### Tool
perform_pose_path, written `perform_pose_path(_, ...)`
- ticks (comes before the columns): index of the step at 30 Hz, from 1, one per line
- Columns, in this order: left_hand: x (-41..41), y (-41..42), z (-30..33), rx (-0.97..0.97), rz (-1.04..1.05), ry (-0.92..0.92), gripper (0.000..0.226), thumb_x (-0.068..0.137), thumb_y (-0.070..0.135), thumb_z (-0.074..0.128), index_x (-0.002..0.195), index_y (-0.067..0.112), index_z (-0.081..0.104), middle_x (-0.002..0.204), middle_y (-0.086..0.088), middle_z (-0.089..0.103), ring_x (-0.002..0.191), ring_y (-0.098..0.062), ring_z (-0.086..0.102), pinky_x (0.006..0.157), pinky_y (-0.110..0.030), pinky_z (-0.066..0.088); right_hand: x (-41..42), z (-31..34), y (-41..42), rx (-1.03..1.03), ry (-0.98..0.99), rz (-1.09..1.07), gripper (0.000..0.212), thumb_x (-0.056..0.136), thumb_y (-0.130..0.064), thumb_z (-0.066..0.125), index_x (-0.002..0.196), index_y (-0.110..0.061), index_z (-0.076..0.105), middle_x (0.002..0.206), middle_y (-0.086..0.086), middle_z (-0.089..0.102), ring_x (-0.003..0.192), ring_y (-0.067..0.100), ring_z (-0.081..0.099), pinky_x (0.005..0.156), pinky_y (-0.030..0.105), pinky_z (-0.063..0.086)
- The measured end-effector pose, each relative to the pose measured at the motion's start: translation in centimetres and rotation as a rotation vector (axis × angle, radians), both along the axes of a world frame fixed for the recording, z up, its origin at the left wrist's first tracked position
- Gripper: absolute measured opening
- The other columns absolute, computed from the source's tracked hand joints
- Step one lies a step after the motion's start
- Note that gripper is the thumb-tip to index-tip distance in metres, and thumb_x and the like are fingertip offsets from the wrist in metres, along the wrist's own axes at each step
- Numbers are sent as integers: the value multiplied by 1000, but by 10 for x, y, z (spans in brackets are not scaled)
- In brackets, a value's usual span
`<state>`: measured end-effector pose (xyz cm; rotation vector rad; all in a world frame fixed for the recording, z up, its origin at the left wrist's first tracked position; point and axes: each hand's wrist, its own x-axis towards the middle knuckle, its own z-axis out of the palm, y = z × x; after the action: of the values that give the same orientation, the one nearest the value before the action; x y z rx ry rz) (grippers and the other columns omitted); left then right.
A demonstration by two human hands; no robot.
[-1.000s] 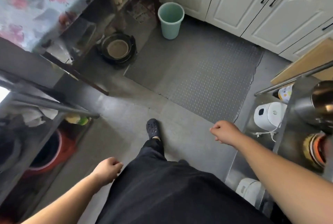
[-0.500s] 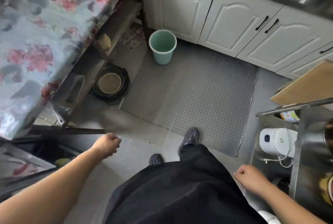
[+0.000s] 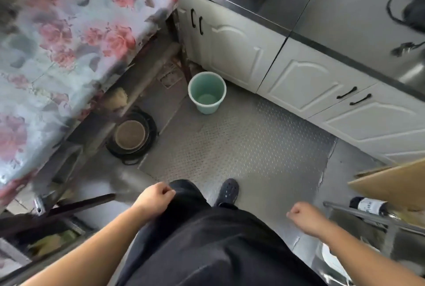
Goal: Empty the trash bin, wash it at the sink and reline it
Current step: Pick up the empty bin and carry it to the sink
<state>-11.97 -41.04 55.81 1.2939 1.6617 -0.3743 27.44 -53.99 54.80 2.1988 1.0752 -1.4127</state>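
A pale green trash bin [image 3: 206,92] stands upright on the floor against the white cabinets, near the table's corner. Its inside looks bare, with no liner showing. My left hand [image 3: 154,199] is a loose fist low in the view, resting by my black trousers. My right hand [image 3: 305,216] is also curled shut, holding nothing, to the right of my legs. Both hands are well short of the bin. The steel sink's edge [image 3: 411,74] shows at the far right of the counter.
A table with a floral cloth [image 3: 64,39] fills the left side. Under it sits a round black pan stack [image 3: 131,136]. White cabinets [image 3: 299,78] run along the back under a steel counter [image 3: 345,14] with corded appliances. A metal rack with a bottle [image 3: 368,206] is on the right.
I have stepped forward across the floor mat, so the bin and cabinets are nearer. My arms swung as I walked; both hands stay closed and empty.
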Motion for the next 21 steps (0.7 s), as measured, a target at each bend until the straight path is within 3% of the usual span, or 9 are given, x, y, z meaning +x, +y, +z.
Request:
perform_pose_path(7, -17, 72, -17, -121, 51, 65, 18, 92, 23, 54, 80, 12, 60, 81, -1, 67, 81, -23, 64, 77, -38, 52, -2, -7, 196, 103, 94, -96, 26, 92, -24, 51, 68, -19, 41, 63, 4, 46, 59, 20, 51, 60, 30, 36)
perform_pose_path(11, -37, 136, -46, -188, -33, 115, 22, 92, 26, 55, 72, 16, 53, 72, 0, 62, 77, -24, 64, 72, -35, 52, -24, -23, 272, 119, 104, -166, 25, 92, -28, 56, 74, -11, 53, 69, 4, 59, 65, 19, 56, 62, 31, 44)
perform_pose_path(15, -39, 235, -75, -196, -143, 138, 25, 93, 23, 53, 69, 17, 48, 72, 0, 54, 71, -19, 52, 63, -31, 40, -44, -45, 335, 100, 140, -229, 23, 93, -26, 57, 85, -4, 63, 76, 7, 64, 69, 20, 61, 66, 32, 48)
perform_pose_path(19, -15, 331, -124, -107, -12, 117, 18, 93, 17, 55, 83, 7, 66, 84, -13, 68, 79, -27, 63, 73, -35, 52, -51, -90, 385, 88, 160, -251, 29, 93, -20, 57, 87, 8, 63, 70, 8, 55, 63, 18, 50, 62, 28, 38)
perform_pose_path(21, 3, 366, -159, -111, 49, 87, 20, 96, 21, 55, 89, 7, 68, 83, -13, 69, 74, -25, 62, 64, -30, 50, -52, -123, 402, 71, 173, -246, 34, 92, -19, 57, 90, 15, 58, 69, 10, 47, 63, 18, 43, 62, 28, 32)
